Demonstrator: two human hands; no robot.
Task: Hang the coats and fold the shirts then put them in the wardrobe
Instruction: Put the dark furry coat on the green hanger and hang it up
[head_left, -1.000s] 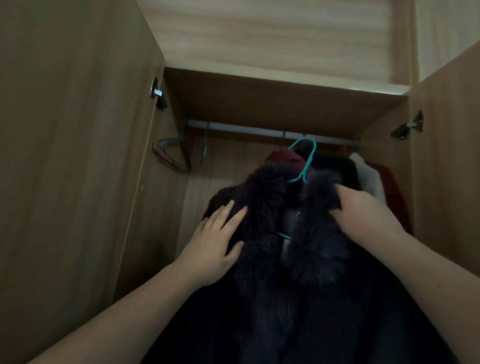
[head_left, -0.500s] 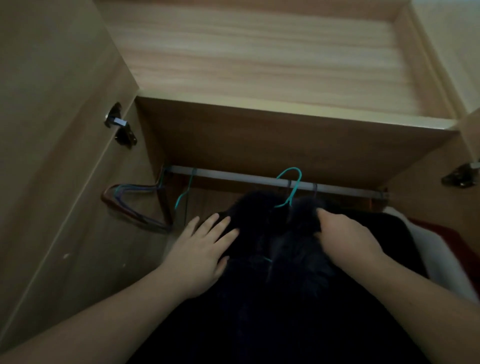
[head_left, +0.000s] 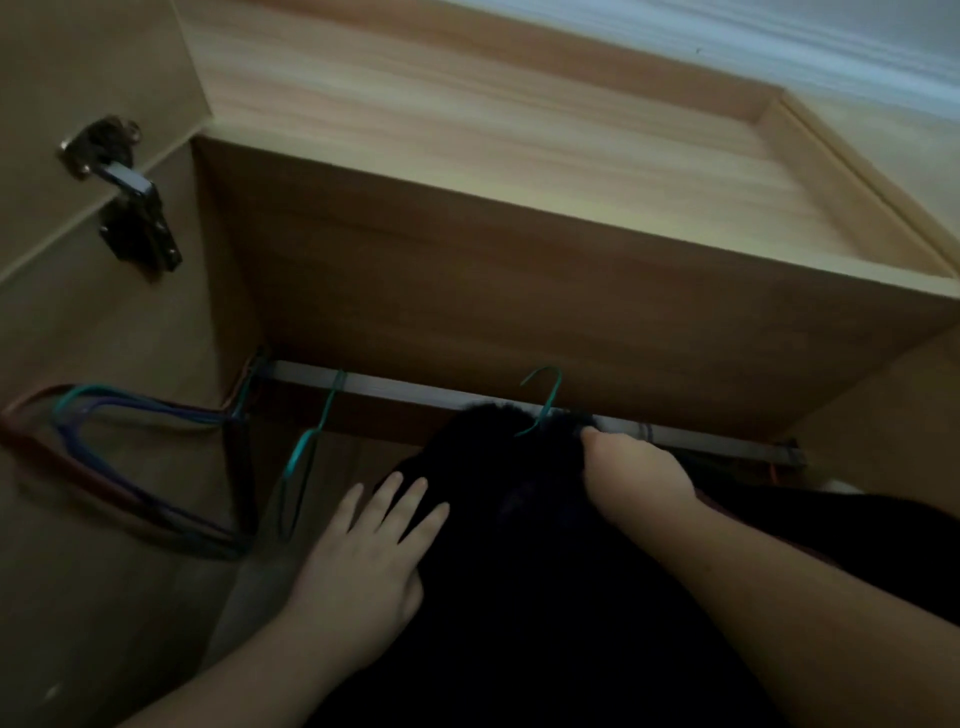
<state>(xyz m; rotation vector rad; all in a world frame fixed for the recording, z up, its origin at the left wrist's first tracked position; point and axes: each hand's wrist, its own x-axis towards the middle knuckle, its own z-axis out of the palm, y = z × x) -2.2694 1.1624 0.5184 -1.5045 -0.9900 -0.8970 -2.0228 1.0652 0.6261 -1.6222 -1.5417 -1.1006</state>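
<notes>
Left hand (head_left: 363, 561) flat, fingers spread on black coat (head_left: 498, 545); right hand (head_left: 634, 478) gripping fur collar beside teal hanger (head_left: 545, 400) hook, near rail (head_left: 395, 387).

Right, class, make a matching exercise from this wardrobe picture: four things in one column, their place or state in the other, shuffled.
1. teal wire hanger hook
2. bundle of empty coloured hangers
3. left hand
4. metal door hinge

A. flat on the black furry coat
B. far left of the silver rail
C. on the left door
D. sticking up from the coat's collar

Pairs: 1-D, 2-B, 3-A, 4-C
</notes>
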